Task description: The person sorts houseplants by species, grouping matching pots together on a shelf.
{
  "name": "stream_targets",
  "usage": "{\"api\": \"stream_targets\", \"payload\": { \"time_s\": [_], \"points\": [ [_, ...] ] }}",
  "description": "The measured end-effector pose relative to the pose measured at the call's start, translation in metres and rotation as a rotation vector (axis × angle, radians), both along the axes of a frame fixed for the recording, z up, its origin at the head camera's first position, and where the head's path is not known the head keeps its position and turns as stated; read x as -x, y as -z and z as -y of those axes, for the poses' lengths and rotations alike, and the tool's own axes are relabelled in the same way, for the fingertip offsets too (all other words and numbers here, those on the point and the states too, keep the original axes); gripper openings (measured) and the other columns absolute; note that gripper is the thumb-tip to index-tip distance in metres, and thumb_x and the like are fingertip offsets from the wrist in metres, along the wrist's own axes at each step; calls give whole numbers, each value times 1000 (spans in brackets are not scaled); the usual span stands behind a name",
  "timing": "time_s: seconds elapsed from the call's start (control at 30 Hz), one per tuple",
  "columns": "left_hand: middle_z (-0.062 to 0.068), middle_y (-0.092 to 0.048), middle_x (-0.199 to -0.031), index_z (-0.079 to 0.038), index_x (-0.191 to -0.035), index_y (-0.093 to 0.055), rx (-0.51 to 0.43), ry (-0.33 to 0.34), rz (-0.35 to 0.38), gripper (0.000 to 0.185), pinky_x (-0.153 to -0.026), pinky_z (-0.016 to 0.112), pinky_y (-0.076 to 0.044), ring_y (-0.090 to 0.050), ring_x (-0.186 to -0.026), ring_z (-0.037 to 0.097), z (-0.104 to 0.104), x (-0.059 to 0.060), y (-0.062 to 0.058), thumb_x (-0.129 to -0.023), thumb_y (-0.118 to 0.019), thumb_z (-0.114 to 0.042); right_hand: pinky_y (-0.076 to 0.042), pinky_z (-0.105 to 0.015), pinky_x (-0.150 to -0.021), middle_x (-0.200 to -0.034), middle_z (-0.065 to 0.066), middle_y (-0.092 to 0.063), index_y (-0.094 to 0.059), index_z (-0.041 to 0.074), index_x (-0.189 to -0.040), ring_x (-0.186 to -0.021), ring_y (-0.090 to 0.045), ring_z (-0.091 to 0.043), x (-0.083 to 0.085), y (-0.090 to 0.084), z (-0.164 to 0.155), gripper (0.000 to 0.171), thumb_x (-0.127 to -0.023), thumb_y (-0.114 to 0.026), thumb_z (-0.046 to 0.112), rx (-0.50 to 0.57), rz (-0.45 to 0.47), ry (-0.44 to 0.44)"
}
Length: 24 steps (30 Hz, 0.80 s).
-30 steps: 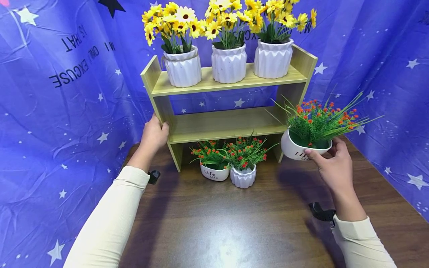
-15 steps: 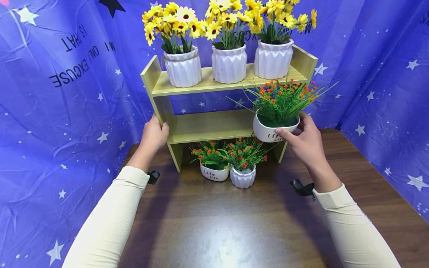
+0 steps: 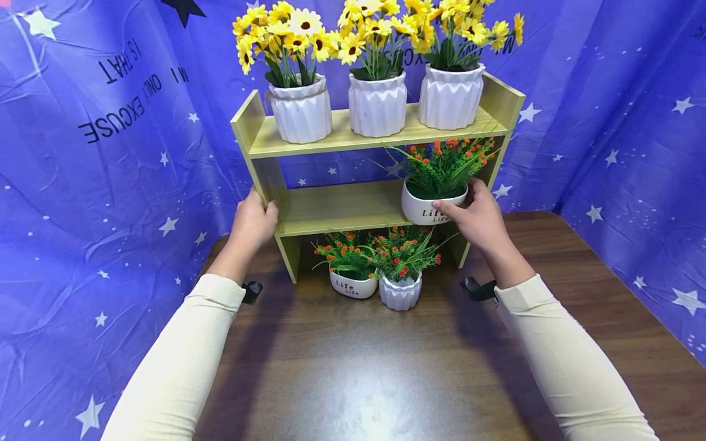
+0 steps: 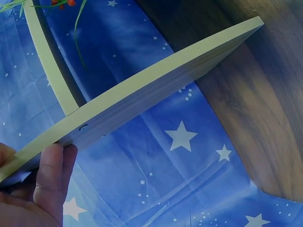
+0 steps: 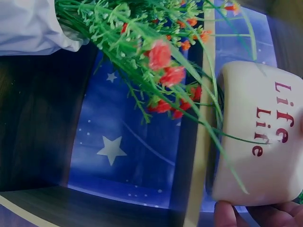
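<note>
A blue star-printed cloth [image 3: 110,184] hangs behind and to both sides of a dark wooden table [image 3: 386,380]. On the table stands a light wooden shelf [image 3: 353,211] with two boards. Three white ribbed pots of yellow flowers [image 3: 377,67] sit in a row on the top board. Under the lower board, on the table, stand two small pots of red-flowered greenery [image 3: 375,269].

The left hand [image 3: 254,220] grips the left upright of the shelf at the level of the lower board, thumb on the front edge and fingers [image 4: 52,175] curled round its side.

The right hand [image 3: 480,217] holds a white pot [image 3: 427,208] marked "Life" with red flowers, at the right end of the lower board. The thumb lies across the pot's front and the fingers wrap its right side. Whether its base rests on the board cannot be told. The two hands are well apart, one at each end of the shelf.
</note>
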<state>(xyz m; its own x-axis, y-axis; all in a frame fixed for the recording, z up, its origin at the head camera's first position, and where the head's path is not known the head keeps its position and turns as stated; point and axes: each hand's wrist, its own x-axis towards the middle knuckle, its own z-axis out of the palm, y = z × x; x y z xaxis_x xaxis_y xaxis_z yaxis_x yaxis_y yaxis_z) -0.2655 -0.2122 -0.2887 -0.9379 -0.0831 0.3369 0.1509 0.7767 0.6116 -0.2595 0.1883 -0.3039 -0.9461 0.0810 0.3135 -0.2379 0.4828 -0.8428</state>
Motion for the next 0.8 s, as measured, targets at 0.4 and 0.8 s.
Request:
{"api": "stream_targets", "payload": {
  "time_s": [0.4, 0.8],
  "points": [
    [35, -61, -119, 6, -129, -46, 11, 12, -17, 36, -96, 58, -43, -56, -115, 50, -3, 1, -1, -99, -46, -13, -45, -36, -86, -123, -18, -59, -43, 1, -143, -106, -56, -26, 28, 4, -1, 67, -92, -71, 34, 12, 57, -41],
    [35, -61, -117, 7, -127, -46, 4, 16, -22, 34, -95, 57, -44, -58, -113, 49, 0, 1, -1, -99, -45, -12, -37, -47, -104, -135, -25, -49, -31, -3, -146, -123, -48, -36, 47, -2, 2, 72, -94, -68, 30, -9, 87, -60]
  ]
}}
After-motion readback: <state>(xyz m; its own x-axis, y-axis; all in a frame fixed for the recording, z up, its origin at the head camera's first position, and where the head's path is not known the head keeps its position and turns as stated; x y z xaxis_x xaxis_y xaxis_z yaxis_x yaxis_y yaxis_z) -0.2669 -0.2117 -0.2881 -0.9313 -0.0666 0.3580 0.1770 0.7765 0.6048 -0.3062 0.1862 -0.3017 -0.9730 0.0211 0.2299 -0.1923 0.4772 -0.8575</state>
